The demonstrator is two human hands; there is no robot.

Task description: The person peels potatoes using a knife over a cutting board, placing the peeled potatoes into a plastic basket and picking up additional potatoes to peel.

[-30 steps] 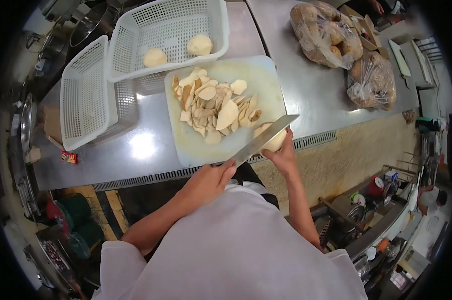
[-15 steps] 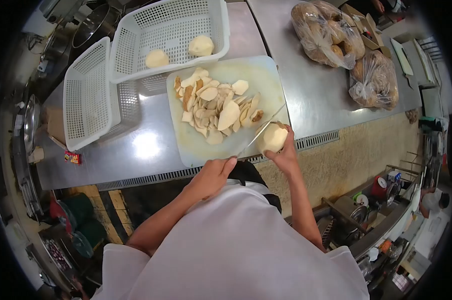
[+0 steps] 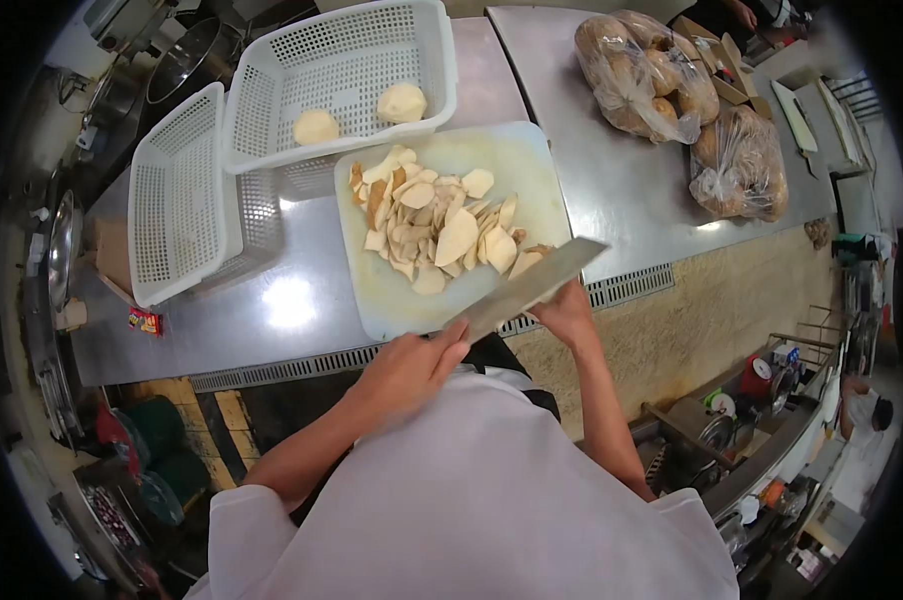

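My left hand (image 3: 404,372) is closed around the handle of a cleaver (image 3: 537,285). Its broad blade slants up to the right, past the near right corner of the white cutting board (image 3: 387,305). Behind the blade, my right hand (image 3: 569,314) is curled round a peeled round root, apparently a jicama, which the blade now almost wholly hides. A heap of thick pale peelings (image 3: 457,235), some with brown skin, lies on the board. A fresh slice (image 3: 528,262) shows at the blade's upper edge.
Beyond the board stands a white perforated basket (image 3: 262,110) with two peeled roots (image 3: 402,102) inside. A second basket (image 3: 177,200) is at its left. Plastic bags of brown unpeeled roots (image 3: 647,75) sit at the back right. Another person's hand (image 3: 744,14) shows at the top right.
The cleaver has turned from edge-on to showing its flat side and now covers the root. A slice has come to the heap's right side. My left hand has shifted slightly down and left.
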